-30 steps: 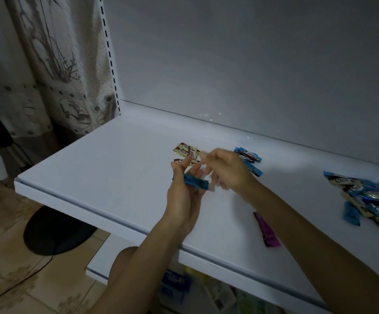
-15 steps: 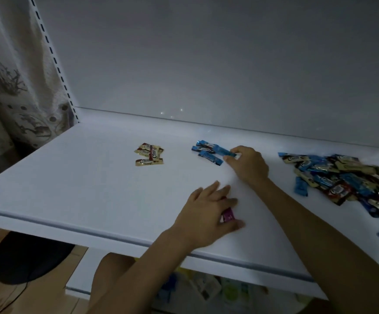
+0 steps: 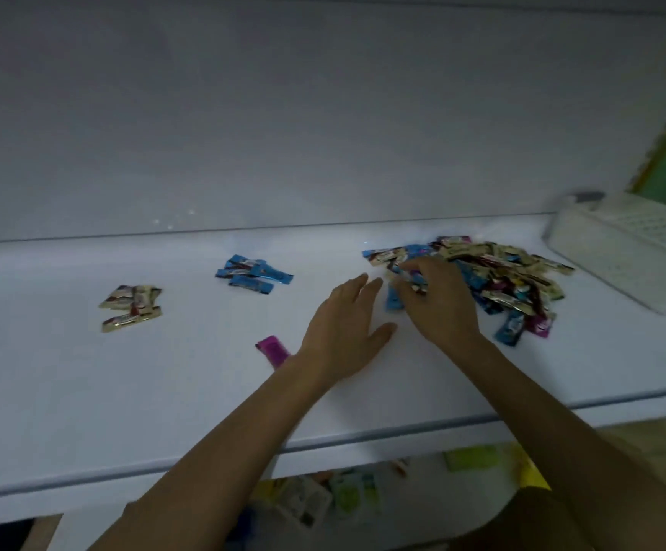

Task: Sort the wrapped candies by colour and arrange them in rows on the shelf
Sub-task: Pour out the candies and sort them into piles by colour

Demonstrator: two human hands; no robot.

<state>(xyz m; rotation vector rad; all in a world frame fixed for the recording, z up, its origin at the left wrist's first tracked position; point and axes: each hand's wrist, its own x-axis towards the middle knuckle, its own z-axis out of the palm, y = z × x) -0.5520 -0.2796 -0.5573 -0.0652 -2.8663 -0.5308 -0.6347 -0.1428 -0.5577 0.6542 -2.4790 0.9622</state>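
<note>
On the white shelf (image 3: 124,391) lie a small group of gold-wrapped candies (image 3: 131,307) at the left and a group of blue candies (image 3: 254,274) beside them. A single purple candy (image 3: 272,350) lies near my left wrist. A mixed pile of candies (image 3: 510,280) spreads at the right. My left hand (image 3: 343,332) rests flat and open on the shelf, left of the pile. My right hand (image 3: 436,298) is on the pile's left edge, its fingers curled over candies there; whether it grips one is unclear. A lone blue candy (image 3: 394,300) lies between the hands.
A white perforated basket (image 3: 625,248) stands at the far right of the shelf. The shelf's back panel (image 3: 283,133) rises behind the candies. Below the front edge, a lower shelf holds packaged goods (image 3: 323,499).
My right hand moved from the blue group rightward to the mixed pile. My left hand let go of the purple candy and slid right. The view has turned right.
</note>
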